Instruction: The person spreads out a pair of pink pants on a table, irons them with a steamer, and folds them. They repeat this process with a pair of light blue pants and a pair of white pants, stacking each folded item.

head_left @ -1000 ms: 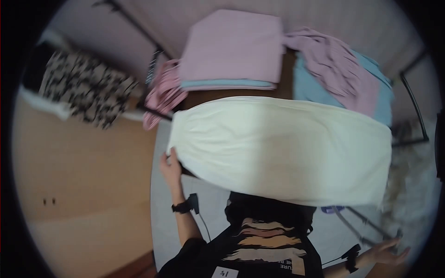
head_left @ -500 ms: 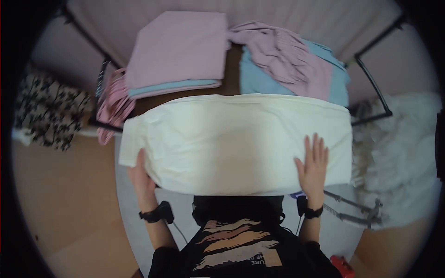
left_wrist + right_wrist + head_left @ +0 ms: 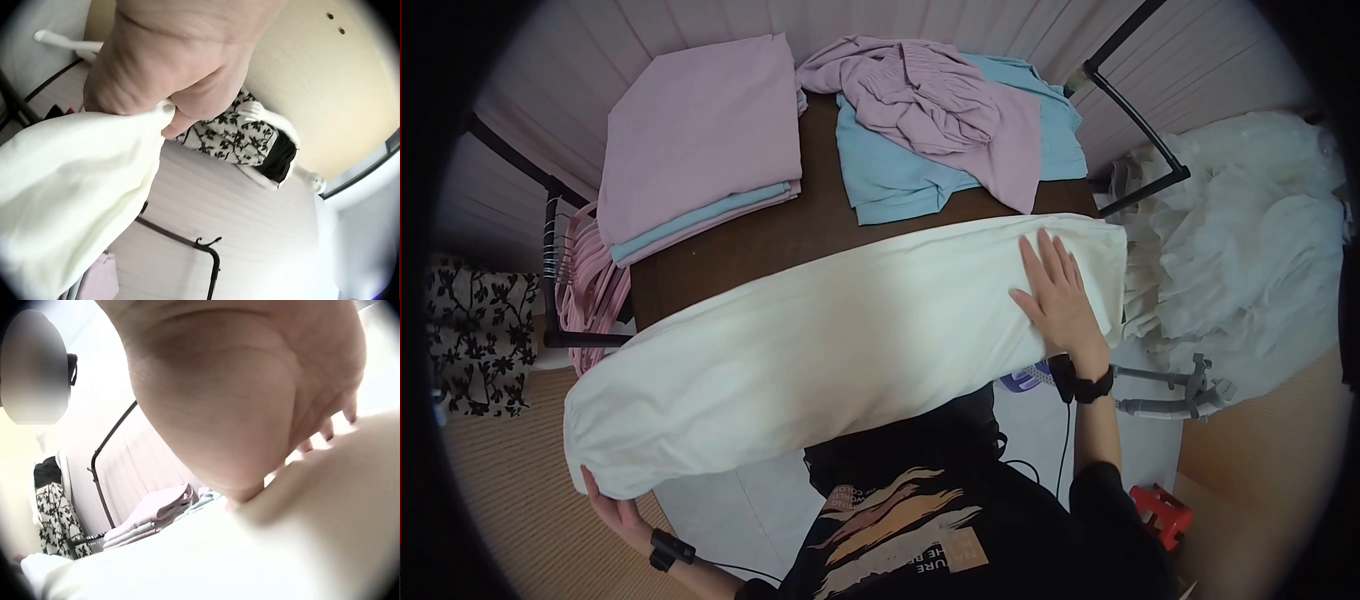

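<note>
A long cream-white piece of folded cloth [image 3: 830,330] lies slantwise along the near side of the brown table [image 3: 820,215], its left end reaching past the table's corner. At that end my left hand [image 3: 615,515] grips the lower edge. The left wrist view shows the cloth [image 3: 81,181] drawn to a point between the thumb and fingers of the left hand [image 3: 169,69]. Near the other end, my right hand [image 3: 1058,300] rests flat on top with fingers straight. From the right wrist, the palm of the right hand [image 3: 250,394] arches over the cloth, fingertips against it.
Folded pink and blue garments [image 3: 700,140] are stacked at the back left. A crumpled pink garment [image 3: 930,110] lies over a blue one [image 3: 890,180] at the back right. Pink hangers [image 3: 590,280] hang from the black rack on the left; white ruffled fabric [image 3: 1240,230] stands right.
My right hand has come from the lower right onto the cloth and stays there. My left hand has drawn the cloth's left end toward me, so the cloth now slants. The head view has shifted.
</note>
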Demonstrator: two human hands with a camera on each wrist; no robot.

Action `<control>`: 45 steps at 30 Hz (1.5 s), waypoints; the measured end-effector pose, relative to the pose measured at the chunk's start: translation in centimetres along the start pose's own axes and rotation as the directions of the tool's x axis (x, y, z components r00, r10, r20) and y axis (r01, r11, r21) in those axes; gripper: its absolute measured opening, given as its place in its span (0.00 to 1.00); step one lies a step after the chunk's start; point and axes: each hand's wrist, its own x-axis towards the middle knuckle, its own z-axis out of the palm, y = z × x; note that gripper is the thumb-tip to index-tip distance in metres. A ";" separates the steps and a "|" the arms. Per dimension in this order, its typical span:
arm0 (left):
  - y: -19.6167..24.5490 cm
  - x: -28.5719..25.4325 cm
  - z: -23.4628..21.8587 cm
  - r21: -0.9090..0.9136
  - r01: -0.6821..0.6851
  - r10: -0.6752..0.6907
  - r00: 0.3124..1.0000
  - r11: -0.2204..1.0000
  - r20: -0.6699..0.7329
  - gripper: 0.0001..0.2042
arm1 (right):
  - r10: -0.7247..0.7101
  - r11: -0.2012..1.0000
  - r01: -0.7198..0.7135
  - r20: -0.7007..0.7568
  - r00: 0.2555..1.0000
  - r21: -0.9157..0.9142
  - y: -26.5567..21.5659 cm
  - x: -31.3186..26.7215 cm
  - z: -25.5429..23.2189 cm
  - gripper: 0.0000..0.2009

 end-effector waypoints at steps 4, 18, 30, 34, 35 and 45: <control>0.5 -2.3 -0.9 0.051 -0.089 0.093 0.993 0.995 -0.074 0.31 | -0.121 0.992 0.119 0.032 0.992 0.040 -0.3 2.4 -0.3 0.35; -1.2 -10.5 7.5 0.289 -0.212 0.196 0.977 0.934 0.083 0.34 | 0.086 0.994 -0.072 -0.181 0.980 0.083 6.2 -3.5 -1.4 0.26; -33.4 -24.6 40.3 0.600 -0.601 -0.726 0.047 0.528 0.686 0.42 | 0.508 -0.229 0.302 -0.151 0.848 0.925 7.3 -6.0 -4.3 0.18; -41.3 -20.8 34.7 0.380 -0.887 -0.765 0.050 0.261 0.642 0.31 | 0.489 0.344 -0.098 -0.089 0.867 0.934 10.9 -5.8 -2.8 0.24; -41.0 -20.9 34.4 0.373 -0.891 -0.769 0.043 0.260 0.638 0.31 | 0.509 0.373 -0.229 0.008 0.860 0.899 11.0 -6.1 -2.4 0.28; -30.6 -11.0 32.2 0.146 -0.869 -0.293 0.311 -0.474 0.904 0.25 | 0.415 0.885 -0.314 -0.281 0.865 0.343 10.2 -4.7 -2.0 0.32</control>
